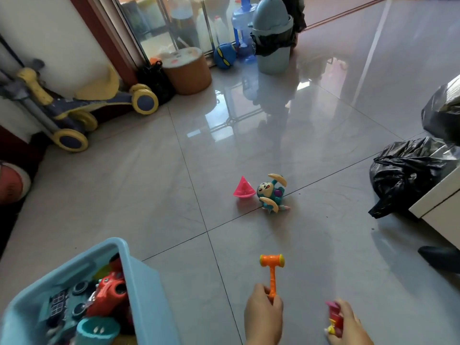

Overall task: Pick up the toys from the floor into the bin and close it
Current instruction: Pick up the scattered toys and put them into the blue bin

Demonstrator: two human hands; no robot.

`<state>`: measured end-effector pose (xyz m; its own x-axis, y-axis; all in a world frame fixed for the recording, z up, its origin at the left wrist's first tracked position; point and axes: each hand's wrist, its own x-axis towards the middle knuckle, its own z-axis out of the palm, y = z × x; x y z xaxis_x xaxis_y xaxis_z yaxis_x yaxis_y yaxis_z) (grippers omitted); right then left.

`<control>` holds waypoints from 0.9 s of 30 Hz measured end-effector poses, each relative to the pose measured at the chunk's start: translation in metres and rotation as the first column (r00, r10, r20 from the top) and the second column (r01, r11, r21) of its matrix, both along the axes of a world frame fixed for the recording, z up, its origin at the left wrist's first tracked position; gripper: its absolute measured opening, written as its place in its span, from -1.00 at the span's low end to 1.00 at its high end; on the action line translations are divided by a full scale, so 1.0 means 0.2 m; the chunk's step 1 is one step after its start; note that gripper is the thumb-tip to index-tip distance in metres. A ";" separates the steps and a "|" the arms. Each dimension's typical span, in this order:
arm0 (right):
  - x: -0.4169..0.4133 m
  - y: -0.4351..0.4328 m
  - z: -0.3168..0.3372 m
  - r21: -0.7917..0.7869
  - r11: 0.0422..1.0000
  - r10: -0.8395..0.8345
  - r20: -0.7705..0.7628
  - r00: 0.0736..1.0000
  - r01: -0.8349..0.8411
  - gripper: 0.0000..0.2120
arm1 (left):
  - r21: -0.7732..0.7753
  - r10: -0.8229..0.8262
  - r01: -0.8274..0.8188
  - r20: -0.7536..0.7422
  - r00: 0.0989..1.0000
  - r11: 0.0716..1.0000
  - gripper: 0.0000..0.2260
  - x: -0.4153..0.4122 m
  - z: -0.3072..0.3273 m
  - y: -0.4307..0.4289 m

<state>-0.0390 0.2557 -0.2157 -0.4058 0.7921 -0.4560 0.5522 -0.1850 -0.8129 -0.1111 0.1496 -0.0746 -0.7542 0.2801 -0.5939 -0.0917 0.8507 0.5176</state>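
I see glossy grey floor tiles (323, 135) filling most of the frame, mirroring daylight from a glass sliding door (174, 23) at upper centre. A white wall (49, 33) with a dark red door frame (99, 33) occupies the upper left. A white cabinet corner (438, 201) juts in at the right edge.

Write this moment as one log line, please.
left hand: holds hammer | right hand: holds red toy | floor: boat, monkey | bin: open

Scooter (74, 107), trash can (273, 58) (bag-lined), black bags (408, 170)
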 end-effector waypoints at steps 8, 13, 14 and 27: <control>0.24 -0.50 1.06 0.184 0.843 0.514 -0.005 0.858 -0.505 -0.41 | 0.431 0.631 -0.513 -0.196 0.750 0.743 -0.92 -0.10 0.50 -0.63; -0.24 -1.20 1.25 0.236 0.685 0.727 -0.146 0.671 -0.690 -0.38 | 0.418 0.887 -0.782 -0.223 0.405 0.462 -0.90 -0.09 0.62 -1.21; -0.24 -1.27 1.33 0.229 0.632 0.773 -0.128 0.621 -0.740 -0.36 | 0.412 0.905 -0.806 -0.218 0.366 0.425 -0.92 -0.09 0.63 -1.29; -0.48 -1.36 1.43 0.378 0.331 0.872 0.227 0.433 -0.865 -0.19 | 0.072 0.823 -0.849 -0.303 0.481 0.523 -0.66 -0.40 0.84 -1.77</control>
<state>-0.1344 -0.0160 0.0710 -0.9766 0.0725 -0.2024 0.1927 0.7128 -0.6744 -0.1910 -0.2039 0.0938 -0.7299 -0.6064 -0.3155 -0.6538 0.4848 0.5809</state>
